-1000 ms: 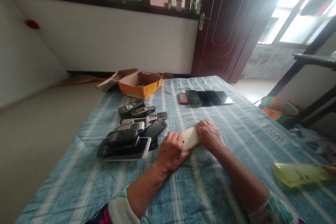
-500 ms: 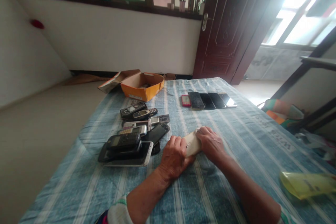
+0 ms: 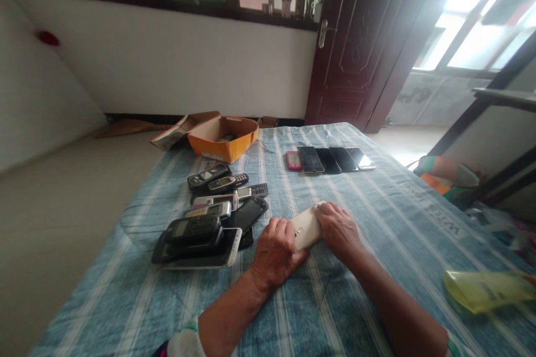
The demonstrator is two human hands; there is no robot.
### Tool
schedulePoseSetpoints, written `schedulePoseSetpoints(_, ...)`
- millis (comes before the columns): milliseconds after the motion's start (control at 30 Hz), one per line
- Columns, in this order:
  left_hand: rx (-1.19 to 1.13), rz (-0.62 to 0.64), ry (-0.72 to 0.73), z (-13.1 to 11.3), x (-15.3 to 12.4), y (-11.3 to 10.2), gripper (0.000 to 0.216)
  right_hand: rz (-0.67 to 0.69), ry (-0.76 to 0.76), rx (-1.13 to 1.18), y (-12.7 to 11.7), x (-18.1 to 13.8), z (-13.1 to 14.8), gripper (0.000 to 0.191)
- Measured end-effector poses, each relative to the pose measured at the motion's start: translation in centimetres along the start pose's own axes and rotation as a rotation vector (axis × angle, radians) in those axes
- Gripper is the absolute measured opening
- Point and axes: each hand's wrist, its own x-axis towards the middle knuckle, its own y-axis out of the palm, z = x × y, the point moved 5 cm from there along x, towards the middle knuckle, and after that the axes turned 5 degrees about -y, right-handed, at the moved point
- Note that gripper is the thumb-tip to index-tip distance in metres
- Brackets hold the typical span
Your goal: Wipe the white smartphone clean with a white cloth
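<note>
A white phone (image 3: 306, 227) lies back-up between both my hands on the blue striped cloth (image 3: 377, 217). My left hand (image 3: 274, 254) is curled round its near end. My right hand (image 3: 340, 228) grips its far right side, fingers pressed on it. To the left sits a heap of old mobile phones (image 3: 209, 217), keypad handsets stacked on larger dark and white ones. Farther off, a neat row of phones (image 3: 329, 159) lies side by side, the leftmost one pink.
An open orange cardboard box (image 3: 221, 136) stands at the far left of the cloth. A yellow-green plastic bottle (image 3: 486, 289) lies at the right edge. A dark wooden door (image 3: 368, 39) and a windowsill with bottles are behind.
Both hands keep hold of the white phone, which has shifted only slightly in their grip. The view has swayed a little; nothing else on the cloth has moved.
</note>
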Motion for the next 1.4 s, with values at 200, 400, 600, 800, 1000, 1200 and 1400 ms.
schedulePoseSetpoints(200, 0.003, 0.021, -0.01, 0.1, 0.1, 0.0, 0.028, -0.048, 0.001, 0.015, 0.2, -0.9, 0.8, 0.027)
schedulePoseSetpoints(400, 0.05, 0.029, 0.025, 0.1, 0.1, 0.0, 0.024, -0.193, -0.203, 0.121, 0.4, -3.6, 4.3, 0.032)
schedulePoseSetpoints(600, 0.069, 0.034, 0.073, 0.4, 0.4, -0.1, 0.028, -0.247, -0.272, 0.184, -0.8, -3.5, 3.8, 0.03)
schedulePoseSetpoints(800, 0.073, 0.051, 0.12, 0.8, 0.7, -0.3, 0.026, -0.359, -0.448, 0.211, -1.6, -3.5, 3.8, 0.024)
schedulePoseSetpoints(1000, 0.057, 0.106, 0.109, 1.0, 1.1, -0.4, 0.031, -0.509, -0.578, 0.164, -1.2, -3.9, 1.5, 0.028)
schedulePoseSetpoints(1200, 0.035, 0.137, 0.081, 0.8, 1.3, -0.8, 0.035, -0.55, -0.529, 0.13, -0.6, -3.4, -2.6, 0.035)
schedulePoseSetpoints(1400, 0.035, 0.131, 0.054, 0.9, 1.3, -0.9, 0.033, -0.597, -0.362, 0.133, 0.0, -2.9, -5.9, 0.037)
